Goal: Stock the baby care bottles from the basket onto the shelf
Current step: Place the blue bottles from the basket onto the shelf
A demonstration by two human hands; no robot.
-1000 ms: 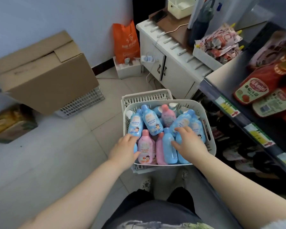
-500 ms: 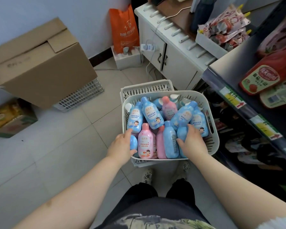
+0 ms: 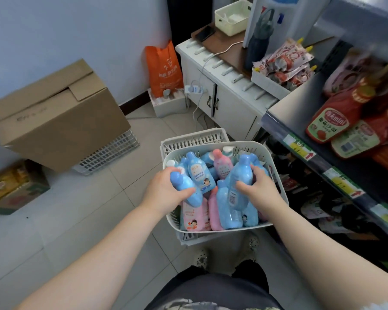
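Left hand: the left hand point(image 3: 166, 191) grips a blue bottle point(image 3: 187, 190), with the fingers curled round its body and the thumb along the near side.
Left bottle axis: it lies on a slant, cap end up and away from the person towards the left, base down towards the right over the pile.
Right hand: the right hand point(image 3: 259, 186) is clamped on a second blue bottle point(image 3: 239, 179), fingers wrapped round its right side.
Right bottle axis: the long axis is close to upright in the view, with the cap at the far end. The barcode label faces the camera.
Where the bottles are: both are raised just above the heap inside the basket point(image 3: 233, 229).
Heap: blue bottles and pink bottles point(image 3: 194, 217) lie crowded and touching, mostly with caps pointing away from the person.
Basket: white plastic with rounded corners and slotted walls. It sits on a white slatted crate point(image 3: 193, 138).
Shelf: the shelf point(image 3: 296, 104) runs just to the right of the basket. Yellow-green price tags point(image 3: 300, 149) line its front edge, and red sauce bottles point(image 3: 329, 119) lie on it.
Open room: bare pale floor tiles point(image 3: 94, 198) lie to the left of the basket.
Surroundings: a cardboard box point(image 3: 54, 117) rests on a mesh tray by the wall. A white cabinet point(image 3: 229, 108) stands beyond the basket, with an orange bag point(image 3: 164, 68) beside it.
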